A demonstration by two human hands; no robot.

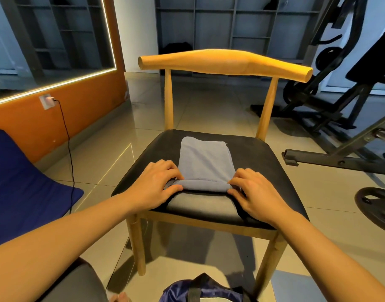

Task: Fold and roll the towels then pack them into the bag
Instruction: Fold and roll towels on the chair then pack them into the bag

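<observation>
Rolling towel (203,160) on chair seat (263,171); my left hand (156,184), right hand (254,190) pinch roll's 2 ends. Next, likely: even turns toward seat rear.

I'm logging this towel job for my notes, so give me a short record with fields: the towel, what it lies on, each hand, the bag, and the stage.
towel: blue-grey, folded flat, near edge turned into a short roll
surface: black chair seat
left hand: grips the roll's left end
right hand: grips the roll's right end
bag: dark blue, on the floor in front of the chair, at the view's bottom edge
stage: rolling begun, towel not yet packed
</observation>
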